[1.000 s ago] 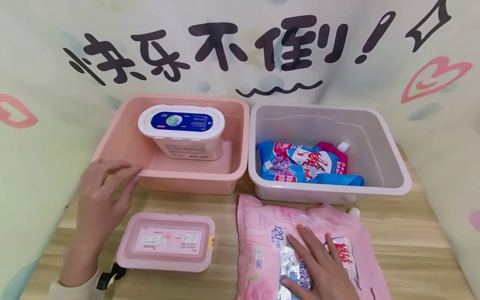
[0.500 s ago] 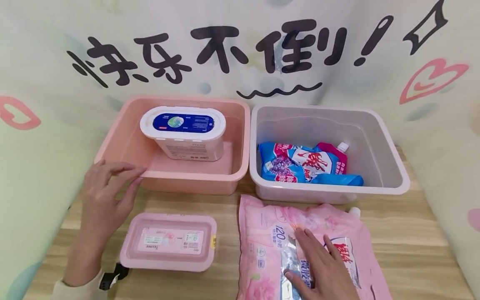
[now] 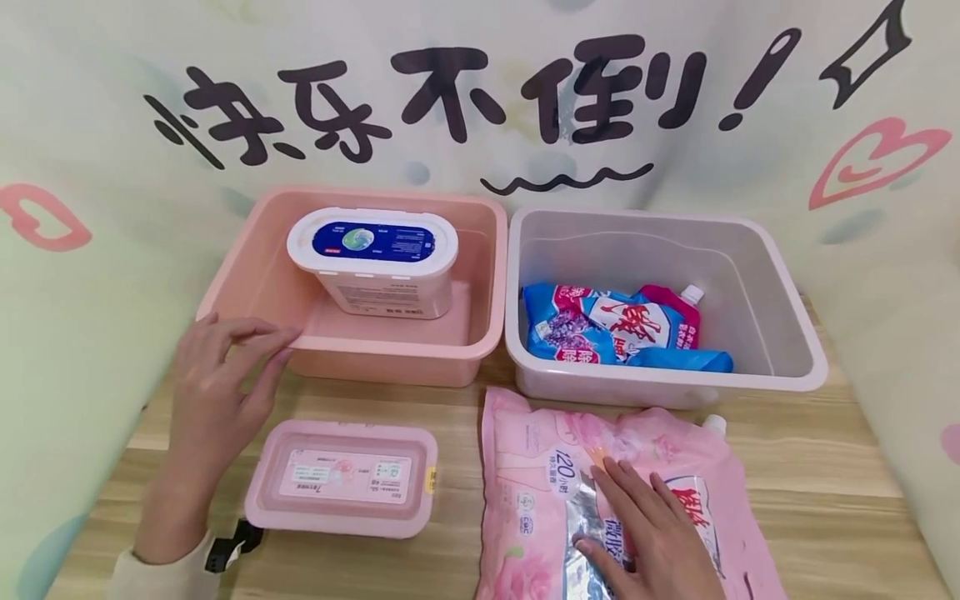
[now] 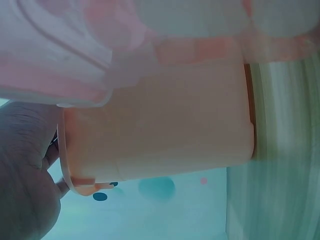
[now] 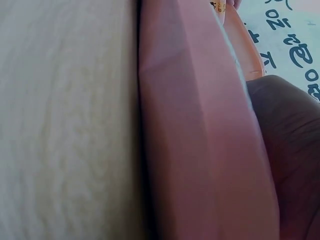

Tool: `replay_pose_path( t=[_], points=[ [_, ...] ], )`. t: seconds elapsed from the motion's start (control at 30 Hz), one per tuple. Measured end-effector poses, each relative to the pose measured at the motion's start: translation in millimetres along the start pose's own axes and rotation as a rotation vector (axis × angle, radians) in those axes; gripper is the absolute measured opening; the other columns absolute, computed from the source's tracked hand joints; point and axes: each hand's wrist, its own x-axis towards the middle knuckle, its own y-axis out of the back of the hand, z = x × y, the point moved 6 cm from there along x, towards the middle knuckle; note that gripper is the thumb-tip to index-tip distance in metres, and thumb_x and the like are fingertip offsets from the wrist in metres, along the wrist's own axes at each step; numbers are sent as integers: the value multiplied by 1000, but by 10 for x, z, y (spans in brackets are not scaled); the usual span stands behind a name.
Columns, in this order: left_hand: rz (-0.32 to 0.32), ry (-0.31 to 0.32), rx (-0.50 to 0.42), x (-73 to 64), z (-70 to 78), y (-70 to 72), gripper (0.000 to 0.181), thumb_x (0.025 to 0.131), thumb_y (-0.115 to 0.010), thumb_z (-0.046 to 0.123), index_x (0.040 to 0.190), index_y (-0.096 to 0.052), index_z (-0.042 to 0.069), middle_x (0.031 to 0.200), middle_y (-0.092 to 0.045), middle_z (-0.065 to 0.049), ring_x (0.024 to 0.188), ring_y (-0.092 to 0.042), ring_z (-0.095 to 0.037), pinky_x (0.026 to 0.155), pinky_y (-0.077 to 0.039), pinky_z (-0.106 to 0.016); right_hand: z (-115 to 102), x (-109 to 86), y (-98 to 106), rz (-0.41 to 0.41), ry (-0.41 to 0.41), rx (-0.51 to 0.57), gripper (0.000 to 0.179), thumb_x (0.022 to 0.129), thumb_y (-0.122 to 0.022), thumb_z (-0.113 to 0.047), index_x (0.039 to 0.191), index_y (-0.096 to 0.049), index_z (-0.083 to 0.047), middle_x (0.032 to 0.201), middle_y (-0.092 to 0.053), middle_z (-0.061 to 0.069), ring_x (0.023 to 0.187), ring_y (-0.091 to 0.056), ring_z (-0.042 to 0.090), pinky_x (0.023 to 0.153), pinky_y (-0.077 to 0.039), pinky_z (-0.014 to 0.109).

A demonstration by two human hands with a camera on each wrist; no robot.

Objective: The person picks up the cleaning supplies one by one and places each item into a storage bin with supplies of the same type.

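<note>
My left hand (image 3: 225,392) is at the near left corner of a pink plastic bin (image 3: 397,367), thumb and forefinger pinching its rim. In the bin stands a white oval-lidded tub (image 3: 375,250) with a blue label. Below that hand lies a pink lidded box (image 3: 341,479) on the table. My right hand (image 3: 652,525) rests, fingers extended, on a large pink laundry-detergent refill pouch (image 3: 525,467) with a white cap; the hand covers part of its print. In the right wrist view the pouch's side (image 5: 200,125) fills the middle.
A grey bin (image 3: 667,387) stands right of the pink one, holding a blue and magenta refill pouch (image 3: 622,325). Both bins sit near a printed cloth backdrop (image 3: 450,167). The wooden tabletop (image 3: 825,492) shows around the things, and a black strap (image 3: 240,546) is by my left wrist.
The whole head view has shifted slightly. Both hands keep their places on the bin rim and the pouch, and the objects stay where they were.
</note>
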Motion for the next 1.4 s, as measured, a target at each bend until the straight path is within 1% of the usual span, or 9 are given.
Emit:
replay_pose_path(
  t=[0.13,0.33,0.5,0.67,0.87,1.03,1.17,1.27,1.4],
  points=[
    [7,-11,-3,-18,10,2,41,107,-62,35,102,-82,0,97,-70,-26,95,-59,-46,110,-27,-27,2,-32,4,22,12,-31,83,82,-63,-85,155,-46,-50,160,-54,-8,147,-54,28,121,-39,66],
    [-13,-18,9,-13,7,-24,39,108,-62,34,104,-82,1,99,-71,-25,95,-60,-45,115,-29,-31,-16,-68,35,104,55,-84,72,85,-65,-80,149,-54,-48,148,-62,-8,135,-61,23,111,-49,65],
    [-19,-15,13,-18,-5,-20,39,108,-61,34,105,-82,1,99,-71,-25,96,-60,-45,115,-30,-35,-24,-44,46,120,54,-48,66,85,-67,-78,144,-59,-48,141,-66,-10,129,-65,21,107,-52,63],
    [-24,-8,20,-31,-18,-13,39,108,-61,34,105,-82,2,100,-72,-24,97,-60,-45,115,-32,-39,-32,-32,47,124,46,-31,62,84,-71,-76,139,-64,-47,135,-68,-14,124,-66,18,105,-54,59],
    [-21,-3,23,-39,-33,-8,39,108,-61,35,105,-83,3,101,-72,-24,99,-61,-45,115,-34,-42,-47,-41,67,161,57,-22,56,84,-76,-70,134,-67,-48,128,-70,-16,119,-67,14,101,-56,54],
    [-28,4,34,-50,-46,1,39,108,-60,35,106,-83,3,101,-72,-24,99,-61,-45,114,-34,-42,-48,-46,78,178,64,-12,50,84,-82,-60,131,-69,-49,123,-70,-21,112,-65,6,96,-57,44],
    [-38,9,39,-53,-52,-3,39,108,-60,35,108,-83,3,101,-71,-25,100,-61,-45,115,-33,-42,-51,-50,101,206,65,-3,47,83,-87,-52,127,-72,-50,115,-68,-29,100,-60,-4,86,-55,29],
    [-34,10,34,-45,-54,-5,39,108,-60,36,108,-83,4,100,-71,-24,99,-61,-44,114,-32,-37,-65,-60,122,230,75,6,47,81,-90,-48,124,-74,-49,109,-66,-33,89,-54,-10,78,-51,22],
    [-22,8,23,-32,-50,-1,39,108,-61,36,107,-83,4,99,-71,-24,97,-61,-44,111,-28,-29,-84,-67,142,257,95,15,51,78,-94,-42,126,-74,-46,105,-64,-34,81,-47,-12,74,-49,20]
  ],
)
